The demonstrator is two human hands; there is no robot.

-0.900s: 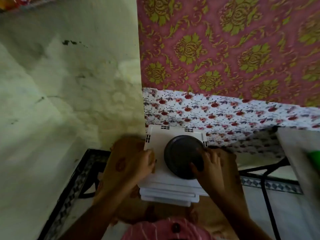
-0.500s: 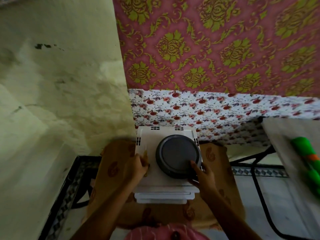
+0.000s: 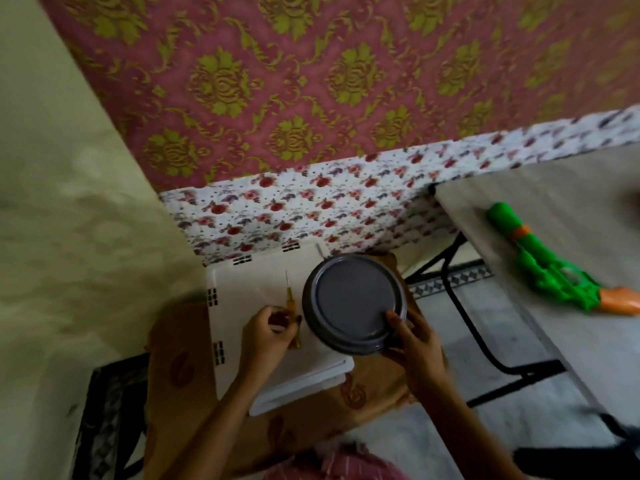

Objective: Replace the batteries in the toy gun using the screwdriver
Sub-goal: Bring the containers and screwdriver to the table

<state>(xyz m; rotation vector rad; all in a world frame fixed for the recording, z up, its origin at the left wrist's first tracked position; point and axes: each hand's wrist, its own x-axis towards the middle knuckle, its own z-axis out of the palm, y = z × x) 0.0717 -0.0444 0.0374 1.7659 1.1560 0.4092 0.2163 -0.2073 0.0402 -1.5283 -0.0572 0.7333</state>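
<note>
Screwdriver (image 3: 288, 297) lies on the white box (image 3: 242, 299), its handle pinched by the left hand (image 3: 273, 329), probably to lift it. The right hand (image 3: 417, 344) grips the rim of the dark round tin (image 3: 353, 301), seemingly to clear it aside. Farther right, the toy gun (image 3: 550, 268) lies on the counter (image 3: 561, 199).

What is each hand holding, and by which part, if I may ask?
Left hand: the screwdriver, by its yellow handle. Right hand: the round grey container, by its near rim.
</note>
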